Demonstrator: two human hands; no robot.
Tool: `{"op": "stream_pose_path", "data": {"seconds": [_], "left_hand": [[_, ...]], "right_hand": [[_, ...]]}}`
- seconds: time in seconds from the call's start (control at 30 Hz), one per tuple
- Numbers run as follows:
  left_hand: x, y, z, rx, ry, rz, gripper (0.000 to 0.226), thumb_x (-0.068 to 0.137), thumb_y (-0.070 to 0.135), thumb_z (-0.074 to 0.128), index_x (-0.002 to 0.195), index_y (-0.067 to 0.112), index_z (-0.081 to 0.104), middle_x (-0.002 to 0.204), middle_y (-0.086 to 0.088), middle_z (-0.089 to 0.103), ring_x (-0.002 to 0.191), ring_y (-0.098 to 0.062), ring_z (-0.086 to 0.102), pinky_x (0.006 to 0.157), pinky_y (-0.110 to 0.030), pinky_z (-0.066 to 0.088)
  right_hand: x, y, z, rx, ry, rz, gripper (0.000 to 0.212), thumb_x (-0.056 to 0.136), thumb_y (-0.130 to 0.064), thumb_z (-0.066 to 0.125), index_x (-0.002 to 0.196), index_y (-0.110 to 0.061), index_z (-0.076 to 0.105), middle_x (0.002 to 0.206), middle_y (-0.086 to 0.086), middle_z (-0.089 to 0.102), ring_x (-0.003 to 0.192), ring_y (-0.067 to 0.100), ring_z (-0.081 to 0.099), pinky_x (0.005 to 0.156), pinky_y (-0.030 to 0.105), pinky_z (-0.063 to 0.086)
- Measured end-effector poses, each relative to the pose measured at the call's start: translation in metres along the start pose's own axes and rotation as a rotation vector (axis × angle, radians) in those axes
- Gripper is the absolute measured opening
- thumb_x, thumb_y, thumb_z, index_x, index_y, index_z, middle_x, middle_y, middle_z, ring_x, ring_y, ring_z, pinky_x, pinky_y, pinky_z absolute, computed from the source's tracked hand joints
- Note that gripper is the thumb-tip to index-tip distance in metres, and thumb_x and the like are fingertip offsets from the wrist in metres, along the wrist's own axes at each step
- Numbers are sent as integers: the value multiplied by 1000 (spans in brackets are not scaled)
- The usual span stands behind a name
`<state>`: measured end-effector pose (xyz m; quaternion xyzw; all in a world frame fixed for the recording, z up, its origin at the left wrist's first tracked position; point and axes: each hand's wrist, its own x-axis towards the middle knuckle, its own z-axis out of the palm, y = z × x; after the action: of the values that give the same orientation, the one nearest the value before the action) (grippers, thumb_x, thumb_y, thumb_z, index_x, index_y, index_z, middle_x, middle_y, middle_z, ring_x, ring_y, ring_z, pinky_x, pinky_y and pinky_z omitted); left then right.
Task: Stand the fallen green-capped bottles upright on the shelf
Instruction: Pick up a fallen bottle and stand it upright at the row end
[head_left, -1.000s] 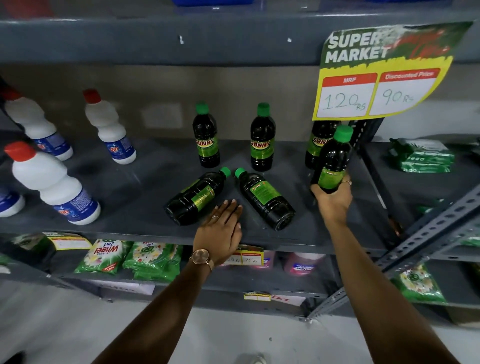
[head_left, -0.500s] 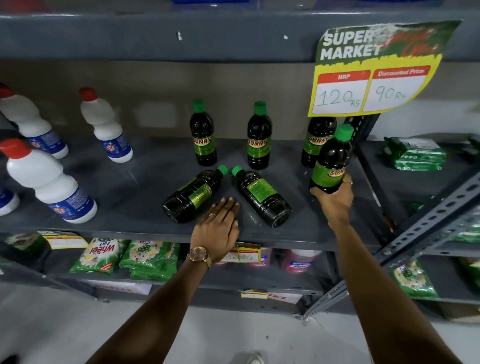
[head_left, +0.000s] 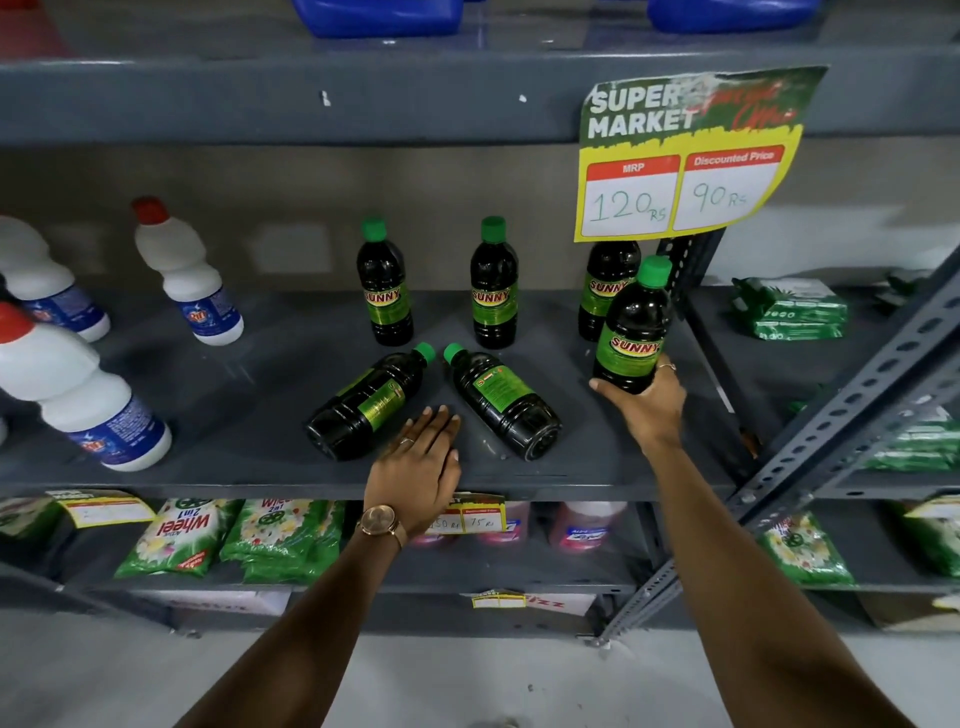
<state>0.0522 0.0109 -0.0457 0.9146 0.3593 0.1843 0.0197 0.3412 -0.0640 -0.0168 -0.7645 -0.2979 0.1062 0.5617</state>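
Note:
Two dark green-capped bottles lie on the grey shelf (head_left: 234, 415): the left fallen bottle (head_left: 366, 402) and the right fallen bottle (head_left: 501, 400), their caps pointing toward each other. My left hand (head_left: 418, 465) rests flat on the shelf's front between them, fingers apart. My right hand (head_left: 647, 405) grips the base of a nearly upright bottle (head_left: 631, 327) at the shelf's right. Three bottles stand at the back: one on the left (head_left: 384, 286), one in the middle (head_left: 493, 286), and one on the right (head_left: 602, 291) half hidden behind the held bottle.
White red-capped bottles (head_left: 78, 395) stand on the shelf's left. A yellow price sign (head_left: 685, 156) hangs over the right rear bottle. A slotted metal post (head_left: 852, 415) slants at the right. Green packets (head_left: 789, 309) lie on the neighbouring shelf, detergent pouches (head_left: 176, 535) below.
The held bottle has turned so its label faces me and it stands straighter. My left hand stayed flat on the shelf.

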Motion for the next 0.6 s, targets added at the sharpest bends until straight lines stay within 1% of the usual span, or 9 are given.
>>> {"op": "stream_pose_path", "data": {"seconds": [0.07,0.17,0.23,0.37,0.4,0.47,0.6], "left_hand": [[0,0,-1,-4,3,1,48,92,30,33,131,9,52,136,-9,54,131,-22,43,110,-35,28],[-1,1,-2,-10,-3,0,49,92,30,32,131,9,52,136,-9,54,131,-23,44,109,-36,30],[0,1,-1,-7,-5,0,49,91,31,32,130,8,52,135,-10,54,130,-23,44,109,-37,31],[1,1,0,-2,-10,0,50,91,31,32,131,7,51,136,-11,53,131,-24,43,109,-38,29],[1,1,0,-5,-11,2,51,91,31,31,131,7,50,137,-11,53,131,-24,43,109,-38,29],[1,0,0,-7,-8,8,51,91,32,31,132,8,50,138,-11,52,131,-25,42,110,-38,29],[-1,-1,0,-12,-10,5,51,92,33,30,133,9,48,139,-11,50,132,-25,42,109,-37,28]], "right_hand": [[-7,-2,-6,-8,-35,-10,67,59,-22,89,116,-8,56,105,4,61,95,15,58,82,23,44],[-24,2,-17,-19,-74,-3,68,57,-27,90,115,-13,56,104,1,63,97,17,61,84,28,47],[-38,7,-26,-24,-108,-2,68,57,-29,90,113,-15,54,105,1,64,97,16,61,85,30,49],[-62,11,-43,-42,-167,-11,62,58,-26,89,108,-15,54,104,4,66,94,17,63,82,29,50],[-66,12,-46,-45,-177,-9,61,59,-25,89,107,-16,53,102,4,66,93,17,63,81,27,50],[-72,14,-51,-49,-192,-16,63,59,-23,89,108,-17,51,101,2,64,92,16,62,77,19,46],[-79,17,-57,-67,-238,-55,73,59,-19,89,120,-11,50,106,1,64,96,14,60,73,2,42]]}}
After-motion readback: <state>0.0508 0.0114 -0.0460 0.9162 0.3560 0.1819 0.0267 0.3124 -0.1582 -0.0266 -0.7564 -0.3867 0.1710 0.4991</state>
